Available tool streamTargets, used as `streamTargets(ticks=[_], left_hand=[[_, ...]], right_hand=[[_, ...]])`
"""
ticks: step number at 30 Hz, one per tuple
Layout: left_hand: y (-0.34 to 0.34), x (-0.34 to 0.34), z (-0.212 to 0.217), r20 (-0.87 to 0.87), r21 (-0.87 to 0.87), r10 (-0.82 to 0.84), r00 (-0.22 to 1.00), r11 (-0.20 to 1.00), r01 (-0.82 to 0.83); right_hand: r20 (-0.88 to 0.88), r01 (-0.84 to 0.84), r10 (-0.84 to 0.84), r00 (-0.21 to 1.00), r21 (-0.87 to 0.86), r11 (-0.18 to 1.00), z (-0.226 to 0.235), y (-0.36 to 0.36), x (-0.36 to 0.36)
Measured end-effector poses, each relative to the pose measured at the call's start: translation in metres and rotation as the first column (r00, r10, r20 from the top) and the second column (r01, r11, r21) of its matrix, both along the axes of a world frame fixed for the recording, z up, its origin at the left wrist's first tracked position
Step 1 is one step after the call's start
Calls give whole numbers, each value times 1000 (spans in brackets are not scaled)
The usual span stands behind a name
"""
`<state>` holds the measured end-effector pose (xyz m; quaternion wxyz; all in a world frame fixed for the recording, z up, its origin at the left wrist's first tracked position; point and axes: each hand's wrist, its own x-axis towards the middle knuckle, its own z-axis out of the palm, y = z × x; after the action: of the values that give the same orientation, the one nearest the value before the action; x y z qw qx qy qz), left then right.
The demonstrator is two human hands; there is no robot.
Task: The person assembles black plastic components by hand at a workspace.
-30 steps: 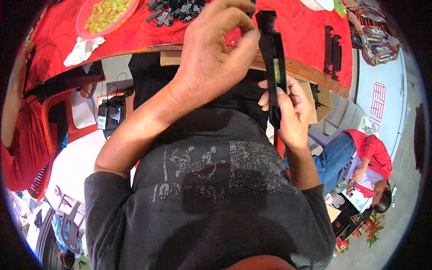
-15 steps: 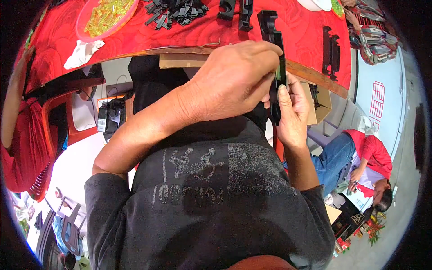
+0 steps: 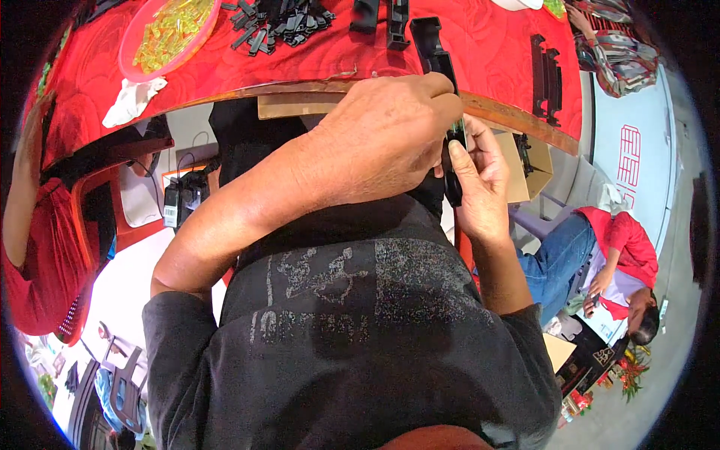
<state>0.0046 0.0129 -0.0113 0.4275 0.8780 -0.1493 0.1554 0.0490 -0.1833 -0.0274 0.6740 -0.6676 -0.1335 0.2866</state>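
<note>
Plastic strip [image 3: 448, 112], long, narrow and black, runs from about 12 o'clock near the worktop [image 3: 480, 45] edge down to 6 o'clock in front of the person's chest, so its long axis is nearly upright in view, its upper end pointing away from the body. The right hand [image 3: 480, 184] is clenched around its lower end from 4 o'clock. The left hand [image 3: 390, 139] is closed over its middle from 9 o'clock, fingertips pinching the edge. Beyond, at 11 o'clock, lie loose black parts [image 3: 281, 19] and a pink dish [image 3: 131, 64] of yellow pieces.
</note>
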Motion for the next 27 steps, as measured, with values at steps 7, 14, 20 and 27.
streamTargets(ticks=[7, 14, 20, 27], left_hand=[[3, -2, -2, -42, -35, -42, 998, 999, 40], [2, -9, 2, 17, 154, -155, 988, 977, 151], [4, -9, 16, 36, 385, -259, 965, 895, 226], [2, -11, 21, 46, 487, -323, 945, 833, 261]], right_hand=[[-45, 16, -16, 999, 6, 1000, -2, -1, 4], [-33, 18, -21, 999, -70, 997, 7, -1, 6], [13, 27, -27, 1000, -30, 999, 10, -1, 4], [4, -18, 19, 1000, -12, 1000, 10, -1, 6]])
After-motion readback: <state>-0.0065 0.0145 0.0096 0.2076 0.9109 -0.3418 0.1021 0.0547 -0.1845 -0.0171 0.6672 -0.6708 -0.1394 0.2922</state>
